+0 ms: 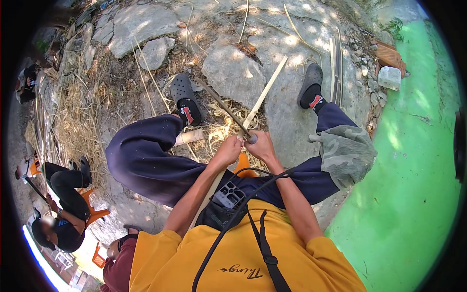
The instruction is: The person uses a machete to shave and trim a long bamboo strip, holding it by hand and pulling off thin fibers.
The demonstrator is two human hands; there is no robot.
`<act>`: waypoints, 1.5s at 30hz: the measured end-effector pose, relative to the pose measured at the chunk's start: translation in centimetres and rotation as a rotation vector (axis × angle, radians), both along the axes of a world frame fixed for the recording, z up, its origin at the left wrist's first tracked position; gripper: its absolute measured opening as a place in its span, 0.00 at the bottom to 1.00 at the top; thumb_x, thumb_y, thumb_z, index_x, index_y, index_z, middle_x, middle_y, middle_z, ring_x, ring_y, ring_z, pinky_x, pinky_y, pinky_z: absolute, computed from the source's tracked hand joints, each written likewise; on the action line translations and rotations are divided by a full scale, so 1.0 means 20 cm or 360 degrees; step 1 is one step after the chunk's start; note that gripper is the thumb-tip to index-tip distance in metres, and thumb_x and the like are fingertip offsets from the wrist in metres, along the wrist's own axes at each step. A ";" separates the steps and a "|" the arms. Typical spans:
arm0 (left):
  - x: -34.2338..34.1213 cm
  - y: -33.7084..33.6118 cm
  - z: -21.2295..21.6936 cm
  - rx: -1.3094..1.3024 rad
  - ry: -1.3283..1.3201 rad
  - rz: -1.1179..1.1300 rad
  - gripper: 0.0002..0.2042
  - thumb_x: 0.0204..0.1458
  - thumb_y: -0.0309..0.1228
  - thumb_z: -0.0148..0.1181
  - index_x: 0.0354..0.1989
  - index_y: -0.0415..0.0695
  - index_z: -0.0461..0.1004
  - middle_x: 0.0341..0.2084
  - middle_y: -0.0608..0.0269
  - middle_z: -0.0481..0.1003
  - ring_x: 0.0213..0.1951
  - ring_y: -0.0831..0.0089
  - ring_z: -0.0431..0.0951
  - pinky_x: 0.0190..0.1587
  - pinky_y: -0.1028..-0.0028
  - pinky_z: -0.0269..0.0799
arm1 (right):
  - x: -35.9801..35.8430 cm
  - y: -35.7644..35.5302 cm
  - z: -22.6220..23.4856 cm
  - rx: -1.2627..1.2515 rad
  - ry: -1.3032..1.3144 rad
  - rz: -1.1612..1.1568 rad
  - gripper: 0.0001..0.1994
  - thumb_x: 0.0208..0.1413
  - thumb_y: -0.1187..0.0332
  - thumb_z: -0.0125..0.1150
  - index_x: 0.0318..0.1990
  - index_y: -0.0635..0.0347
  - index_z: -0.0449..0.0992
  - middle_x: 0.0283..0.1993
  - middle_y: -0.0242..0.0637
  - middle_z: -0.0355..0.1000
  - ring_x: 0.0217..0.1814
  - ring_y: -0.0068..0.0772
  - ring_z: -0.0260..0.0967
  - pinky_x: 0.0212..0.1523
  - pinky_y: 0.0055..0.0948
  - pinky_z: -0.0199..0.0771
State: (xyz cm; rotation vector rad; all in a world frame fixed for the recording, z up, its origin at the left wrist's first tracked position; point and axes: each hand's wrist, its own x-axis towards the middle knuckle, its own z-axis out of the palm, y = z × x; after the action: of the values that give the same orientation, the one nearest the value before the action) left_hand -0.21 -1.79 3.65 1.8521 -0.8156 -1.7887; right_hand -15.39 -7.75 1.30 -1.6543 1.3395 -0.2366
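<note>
Mid-split: the left hand (227, 152) grips the bamboo strip (263, 93) running away past its knuckles; the right hand (261, 146), beside it, clenches the knife (224, 108). Next push likely needs a steady blade angle.

The bamboo strip (265, 92) runs forward from both hands, between the two shoes. The knife (221, 104) crosses it. Shavings (221, 131) lie on the ground beneath.
</note>
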 end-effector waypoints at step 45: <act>-0.01 0.00 -0.02 -0.0164 -0.0537 -0.0331 0.16 0.66 0.36 0.44 0.37 0.34 0.72 0.26 0.51 0.74 0.31 0.63 0.75 0.38 0.63 0.70 | 0.00 0.03 0.03 0.0027 0.0108 0.0001 0.09 0.40 0.64 0.63 0.26 0.60 0.77 0.26 0.51 0.74 0.29 0.59 0.72 0.32 0.46 0.72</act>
State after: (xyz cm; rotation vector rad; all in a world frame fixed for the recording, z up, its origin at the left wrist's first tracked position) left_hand -0.33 -1.77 3.23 2.0947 -1.2401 -1.5322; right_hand -15.29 -7.17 2.00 -1.6615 1.3879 -0.1700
